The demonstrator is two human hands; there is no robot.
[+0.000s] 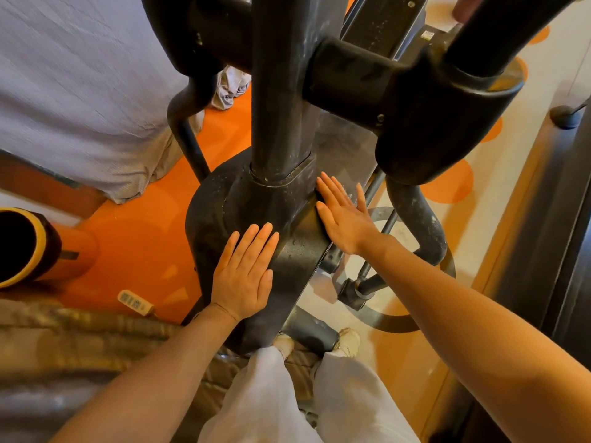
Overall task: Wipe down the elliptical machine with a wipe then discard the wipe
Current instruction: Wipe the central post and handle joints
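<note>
Your left hand and right hand both lie flat, fingers straight, on the dark housing of the elliptical machine — neither holds anything. No wipe is visible in either palm or nearby; you cannot tell where it is. The upright column rises just ahead of both hands, its long axis running up and away from you, equally near to each. The housing looks dusty. Orange flooring lies left, pale flooring right — space is tight.
</note>
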